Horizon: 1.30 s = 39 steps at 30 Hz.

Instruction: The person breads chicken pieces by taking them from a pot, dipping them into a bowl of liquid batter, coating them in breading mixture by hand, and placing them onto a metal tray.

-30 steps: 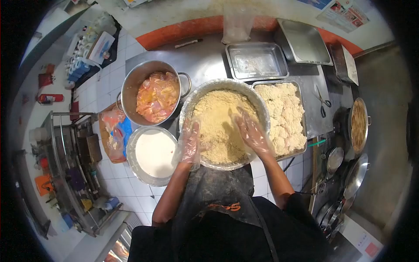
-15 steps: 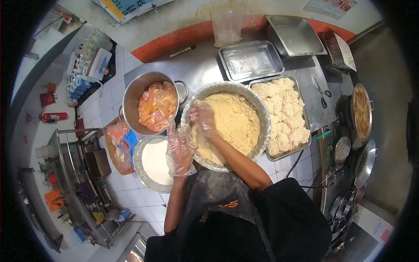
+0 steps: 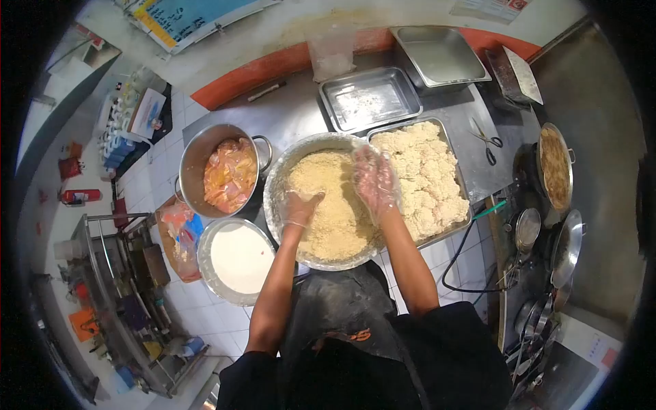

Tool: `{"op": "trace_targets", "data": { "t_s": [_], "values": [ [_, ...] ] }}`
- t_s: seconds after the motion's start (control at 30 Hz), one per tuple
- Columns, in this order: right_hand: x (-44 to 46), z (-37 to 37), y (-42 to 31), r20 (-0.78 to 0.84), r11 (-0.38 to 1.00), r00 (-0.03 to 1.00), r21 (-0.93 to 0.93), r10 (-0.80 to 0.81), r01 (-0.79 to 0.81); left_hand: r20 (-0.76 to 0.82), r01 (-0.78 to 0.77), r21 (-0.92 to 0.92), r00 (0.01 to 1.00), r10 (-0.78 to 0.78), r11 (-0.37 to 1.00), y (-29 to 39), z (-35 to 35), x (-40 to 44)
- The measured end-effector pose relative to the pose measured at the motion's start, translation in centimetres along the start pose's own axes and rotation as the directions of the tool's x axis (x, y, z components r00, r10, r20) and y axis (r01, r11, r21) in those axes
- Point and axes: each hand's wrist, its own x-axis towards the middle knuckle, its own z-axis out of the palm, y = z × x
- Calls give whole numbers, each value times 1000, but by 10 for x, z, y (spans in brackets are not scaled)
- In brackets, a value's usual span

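A wide metal bowl [image 3: 275,236] holds pale yellow breading crumbs [image 3: 331,229] right in front of me. My left hand [image 3: 301,208], in a clear plastic glove, presses into the crumbs, and its fingertips are buried. Above the bowl's right side is my right hand [image 3: 376,179], also gloved, fingers stretched out and crumbs on the glove. Right of the bowl, a metal tray [image 3: 467,195] is filled with breaded pieces [image 3: 420,178]. To the left stand a steel pot [image 3: 193,154] of raw marinated meat [image 3: 231,178] and a bowl of white batter [image 3: 239,260].
Behind the bowl lie a shallow metal tray [image 3: 371,99] and a deep steel pan [image 3: 441,55]. Scissors [image 3: 488,141] rest on the table at right. A pan of brown food [image 3: 555,167] and other pans line the right side. A shelf rack [image 3: 126,273] stands left.
My left hand has moved from beside the batter bowl into the crumbs. The right hand has swung from the crumb bowl's left side to its right rim. The camera view has shifted slightly.
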Motion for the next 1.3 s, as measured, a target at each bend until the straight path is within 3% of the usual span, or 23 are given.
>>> {"op": "trace_targets", "data": {
  "t_s": [0.07, 0.13, 0.23, 0.33, 0.37, 0.43, 0.47, 0.53, 0.57, 0.6, 0.7, 0.8, 0.9, 1.0, 1.03, 1.07, 1.1, 1.17, 1.27, 1.3],
  "values": [
    [-18, 4, -18, -40, 996, 995, -35, -87, 85, 113, -96, -258, 985, 129, 961, -12, 11, 11],
    [-31, 1, -29, -14, 992, 992, -33, -126, 125, 176, -79, -332, 974, 144, 940, 12, 5, -2],
    [-52, 5, -29, -90, 954, 986, -279, -142, 112, 177, -100, -410, 966, 187, 907, 28, 2, -16],
    [-72, 25, -18, -230, 701, 940, -713, -252, 13, 201, -124, -355, 958, 205, 927, 53, -10, -23],
    [-77, 25, -13, -229, 641, 941, -767, -248, -17, 221, -127, -316, 954, 203, 940, 65, -16, -26],
    [-85, 26, -6, -227, 504, 944, -860, -239, -79, 220, -270, -375, 903, 368, 887, 69, -33, -30],
    [-78, 6, -8, -279, 374, 946, -905, -166, -202, 215, -337, -404, 869, 446, 850, 72, -41, -33],
    [-78, -7, 7, -88, 292, 983, -956, -160, -38, 245, -272, -453, 878, 412, 849, 103, -64, -48],
    [-76, -8, 14, 12, 250, 989, -967, -149, 50, 259, -241, -477, 881, 397, 846, 114, -73, -52],
    [-74, -5, 17, -222, 524, 975, -830, 3, -191, 298, -108, -559, 899, 321, 822, 115, -78, -55],
    [-78, 79, 32, -354, 490, 934, -807, 46, -330, 372, 130, -548, 923, 102, 827, 92, -83, -54],
    [-55, 53, 15, -132, -60, 986, -990, 105, -126, 240, -57, -172, 966, 98, 983, 41, -76, -49],
    [-66, 67, 0, -61, 82, 997, -995, -39, -57, 109, -330, 14, 939, 327, 944, -6, -58, -56],
    [-83, 92, -51, 47, 7, 995, -999, -85, 47, 190, -409, 178, 907, 377, 895, -16, -63, -67],
    [-87, 93, -69, 90, -137, 975, -989, -201, 63, 219, -443, 249, 892, 396, 861, -14, -68, -73],
    [-91, 90, -89, 147, -277, 941, -959, -306, 59, 212, -415, 166, 901, 379, 894, -6, -70, -83],
    [-92, 91, -114, 180, -382, 949, -921, -259, 71, 205, -415, 134, 900, 385, 900, -5, -70, -92],
    [-95, 89, -149, 355, -797, 907, -603, -225, 38, 186, -419, 71, 897, 401, 905, -3, -73, -100],
    [-94, 60, -179, 76, -641, 962, -759, -264, -116, 253, -410, 24, 885, 391, 912, 13, -87, -121],
    [-100, 60, -178, 59, -598, 966, -794, -252, -107, 254, -404, -18, 883, 395, 915, 18, -91, -127]
  ]
}}
